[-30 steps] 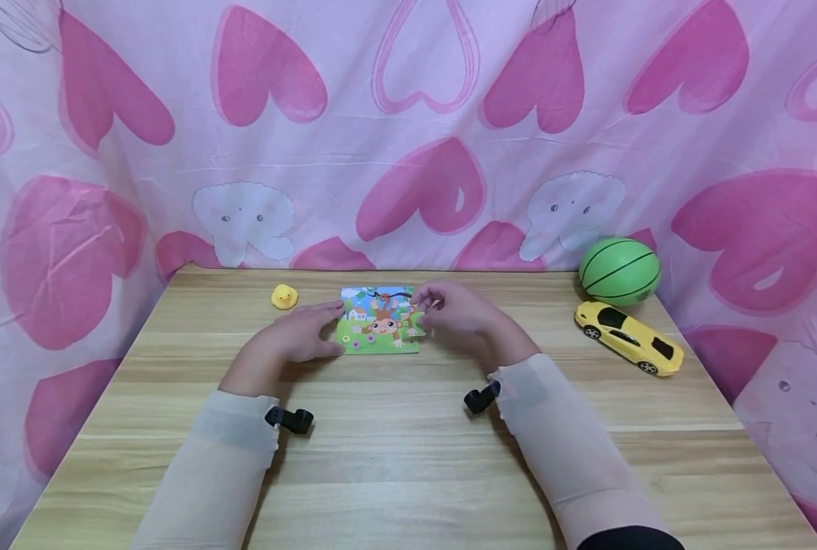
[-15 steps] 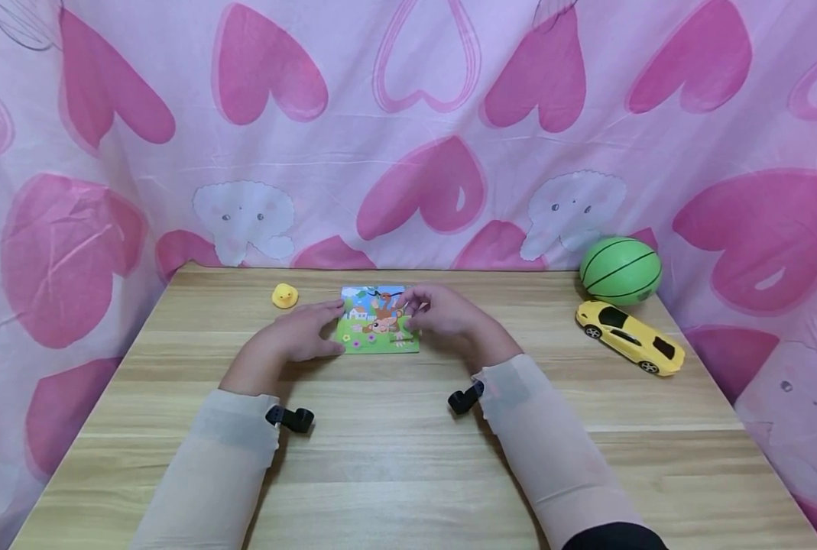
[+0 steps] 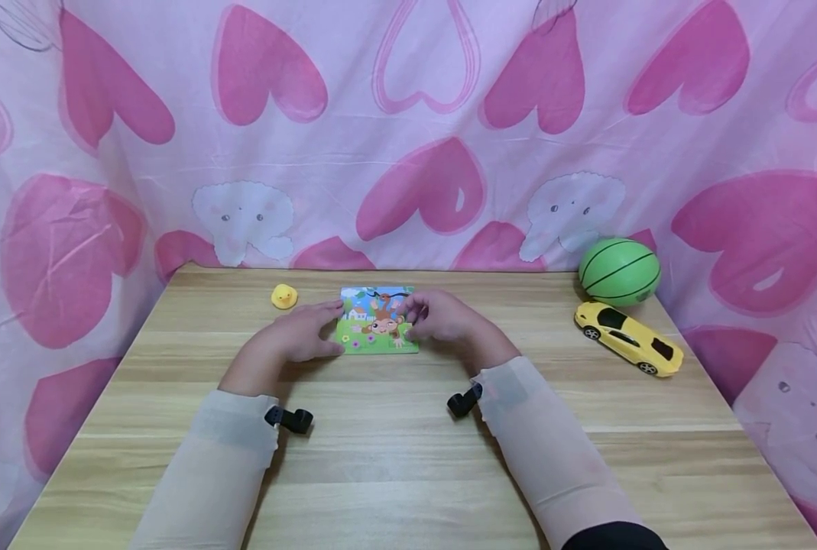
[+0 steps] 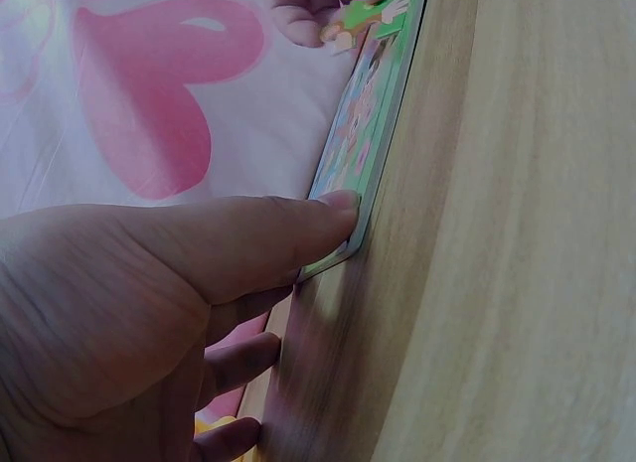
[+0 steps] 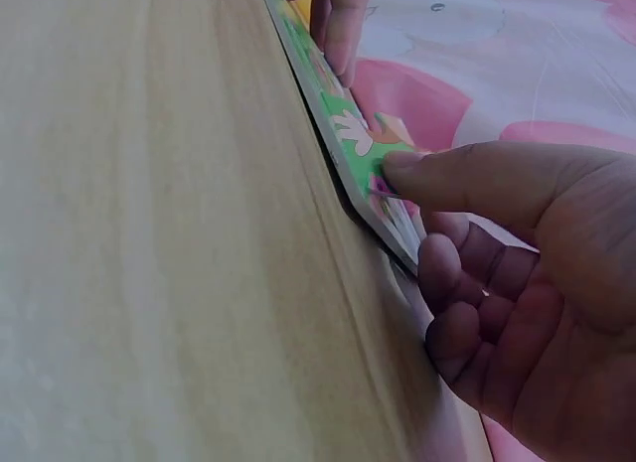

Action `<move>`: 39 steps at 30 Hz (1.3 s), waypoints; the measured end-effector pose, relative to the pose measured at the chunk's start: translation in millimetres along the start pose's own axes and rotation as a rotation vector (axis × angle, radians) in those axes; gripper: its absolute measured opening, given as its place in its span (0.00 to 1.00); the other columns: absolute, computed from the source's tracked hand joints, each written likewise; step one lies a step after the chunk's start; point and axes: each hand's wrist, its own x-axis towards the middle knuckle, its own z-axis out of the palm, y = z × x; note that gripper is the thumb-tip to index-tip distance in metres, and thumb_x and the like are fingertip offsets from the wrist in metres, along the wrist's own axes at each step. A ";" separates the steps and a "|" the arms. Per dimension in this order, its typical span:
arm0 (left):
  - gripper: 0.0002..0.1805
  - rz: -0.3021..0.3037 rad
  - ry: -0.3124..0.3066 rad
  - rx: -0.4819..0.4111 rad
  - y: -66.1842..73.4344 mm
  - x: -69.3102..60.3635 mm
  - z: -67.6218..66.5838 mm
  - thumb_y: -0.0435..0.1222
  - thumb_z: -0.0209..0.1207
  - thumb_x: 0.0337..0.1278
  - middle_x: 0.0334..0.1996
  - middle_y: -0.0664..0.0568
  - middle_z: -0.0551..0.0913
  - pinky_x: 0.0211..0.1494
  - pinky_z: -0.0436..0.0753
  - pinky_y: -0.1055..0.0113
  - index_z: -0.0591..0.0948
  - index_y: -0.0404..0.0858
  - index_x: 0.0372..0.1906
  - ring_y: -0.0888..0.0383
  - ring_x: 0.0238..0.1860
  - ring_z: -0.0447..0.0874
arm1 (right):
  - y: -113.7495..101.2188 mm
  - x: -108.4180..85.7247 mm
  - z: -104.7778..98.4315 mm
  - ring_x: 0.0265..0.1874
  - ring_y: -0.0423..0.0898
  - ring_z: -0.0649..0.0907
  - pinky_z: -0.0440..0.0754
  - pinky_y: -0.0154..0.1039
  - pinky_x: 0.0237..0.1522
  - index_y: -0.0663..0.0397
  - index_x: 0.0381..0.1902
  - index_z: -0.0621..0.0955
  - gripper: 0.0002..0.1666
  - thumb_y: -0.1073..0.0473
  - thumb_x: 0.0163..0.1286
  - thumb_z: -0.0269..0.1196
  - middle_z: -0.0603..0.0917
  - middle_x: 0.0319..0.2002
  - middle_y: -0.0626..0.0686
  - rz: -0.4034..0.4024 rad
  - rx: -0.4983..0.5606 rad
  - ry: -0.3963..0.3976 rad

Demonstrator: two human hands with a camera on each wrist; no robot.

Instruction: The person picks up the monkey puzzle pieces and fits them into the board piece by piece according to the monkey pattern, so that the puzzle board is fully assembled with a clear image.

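A jigsaw puzzle board [image 3: 374, 341] with a cartoon monkey, flowers and a house lies flat on the table. My left hand [image 3: 303, 332] is at its left side, thumb and fingers spread; in the left wrist view the thumb [image 4: 288, 238] rests on the board's corner. My right hand [image 3: 442, 317] is over the board's right side. Between its thumb and fingers it pinches a green puzzle piece [image 5: 366, 149] printed with a pale monkey hand. In the left wrist view that puzzle piece [image 4: 370, 20] looks slightly tilted on the board; its far part is hidden by the fingers.
A small yellow rubber duck [image 3: 284, 296] sits left of the board. At the back right are a green ball [image 3: 619, 271] and a yellow toy car [image 3: 628, 338]. Behind the wooden table [image 3: 380, 473] hangs a pink heart-patterned cloth [image 3: 339, 168].
My right hand has moved left with the puzzle piece, from beyond the board's right edge to over the board, then shifted slightly. The left hand and the board have stayed put.
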 end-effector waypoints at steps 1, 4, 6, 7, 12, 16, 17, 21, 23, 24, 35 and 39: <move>0.46 0.000 -0.001 0.001 0.1 -0.2 0.0 0.51 0.68 0.70 0.88 0.51 0.56 0.88 0.57 0.36 0.62 0.46 0.86 0.38 0.88 0.52 | 0.5 0.1 0.1 0.45 0.49 0.80 0.82 0.40 0.48 0.44 0.51 0.87 0.20 0.65 0.62 0.78 0.84 0.43 0.51 0.003 -0.009 -0.002; 0.46 -0.002 0.001 0.002 0.9 -0.5 0.1 0.51 0.68 0.70 0.88 0.51 0.56 0.88 0.57 0.36 0.62 0.46 0.86 0.38 0.88 0.52 | 1.4 0.3 0.1 0.45 0.49 0.78 0.81 0.41 0.50 0.43 0.52 0.87 0.22 0.64 0.61 0.79 0.82 0.43 0.50 0.009 -0.051 -0.015; 0.46 0.000 0.003 0.004 1.2 -0.3 0.5 0.51 0.68 0.70 0.88 0.50 0.56 0.88 0.58 0.36 0.62 0.46 0.86 0.38 0.88 0.52 | 1.6 0.1 0.0 0.45 0.49 0.78 0.81 0.41 0.51 0.43 0.53 0.87 0.23 0.63 0.61 0.80 0.82 0.43 0.50 0.015 -0.078 -0.022; 0.46 -0.001 0.004 0.004 1.2 -0.1 0.6 0.51 0.68 0.70 0.88 0.51 0.56 0.88 0.58 0.36 0.62 0.46 0.86 0.38 0.88 0.52 | 1.6 0.0 0.0 0.45 0.49 0.78 0.81 0.41 0.50 0.43 0.54 0.88 0.23 0.62 0.61 0.80 0.82 0.43 0.49 0.020 -0.087 -0.025; 0.46 -0.003 0.005 -0.002 0.6 0.2 1.2 0.51 0.68 0.69 0.88 0.51 0.56 0.88 0.57 0.36 0.62 0.46 0.86 0.38 0.88 0.51 | 2.4 -1.8 0.1 0.47 0.48 0.79 0.81 0.41 0.52 0.42 0.55 0.88 0.23 0.61 0.63 0.79 0.83 0.44 0.49 0.036 -0.101 -0.036; 0.46 0.000 0.005 0.000 -0.2 -0.3 1.3 0.52 0.68 0.69 0.88 0.52 0.56 0.88 0.57 0.36 0.61 0.46 0.86 0.38 0.88 0.51 | 4.0 -2.4 -0.1 0.48 0.48 0.79 0.82 0.41 0.54 0.41 0.55 0.88 0.22 0.60 0.64 0.79 0.84 0.45 0.48 0.019 -0.116 -0.038; 0.46 0.001 0.005 0.002 -0.5 -0.2 1.6 0.52 0.68 0.70 0.88 0.52 0.56 0.88 0.57 0.36 0.61 0.46 0.86 0.38 0.88 0.51 | 4.3 -2.5 -0.1 0.48 0.48 0.80 0.82 0.41 0.54 0.41 0.55 0.88 0.22 0.59 0.64 0.79 0.84 0.45 0.48 0.015 -0.120 -0.038; 0.46 0.003 0.005 0.004 -1.2 0.2 2.0 0.51 0.68 0.70 0.88 0.51 0.56 0.88 0.57 0.36 0.61 0.46 0.86 0.37 0.88 0.51 | 5.2 -3.2 0.1 0.47 0.48 0.80 0.82 0.41 0.54 0.42 0.55 0.89 0.21 0.59 0.64 0.78 0.84 0.45 0.48 0.009 -0.125 -0.036; 0.46 0.003 0.004 0.003 -1.0 0.4 2.3 0.51 0.68 0.70 0.88 0.51 0.56 0.88 0.57 0.35 0.61 0.46 0.86 0.37 0.88 0.51 | 5.4 -3.7 0.1 0.47 0.48 0.80 0.82 0.41 0.54 0.42 0.55 0.89 0.20 0.59 0.65 0.78 0.85 0.44 0.47 0.011 -0.129 -0.036; 0.46 0.002 0.003 0.002 -0.8 0.2 2.2 0.51 0.68 0.70 0.88 0.51 0.56 0.88 0.57 0.35 0.61 0.46 0.86 0.37 0.88 0.51 | 5.6 -3.8 0.1 0.47 0.47 0.80 0.82 0.41 0.54 0.42 0.55 0.89 0.20 0.59 0.65 0.78 0.85 0.45 0.47 0.013 -0.129 -0.037; 0.46 0.008 0.010 0.001 0.0 -0.2 2.3 0.52 0.68 0.69 0.88 0.50 0.57 0.88 0.57 0.35 0.62 0.46 0.85 0.37 0.88 0.52 | 5.4 -2.7 -0.9 0.48 0.47 0.79 0.82 0.41 0.54 0.42 0.56 0.90 0.21 0.57 0.64 0.78 0.85 0.47 0.47 0.021 -0.136 -0.055; 0.47 -0.005 0.011 0.002 -0.4 0.1 2.2 0.52 0.68 0.69 0.88 0.51 0.57 0.88 0.57 0.35 0.62 0.47 0.86 0.38 0.88 0.52 | 5.2 -2.4 -0.5 0.48 0.48 0.79 0.82 0.41 0.53 0.42 0.56 0.89 0.22 0.58 0.63 0.78 0.85 0.46 0.48 0.017 -0.143 -0.056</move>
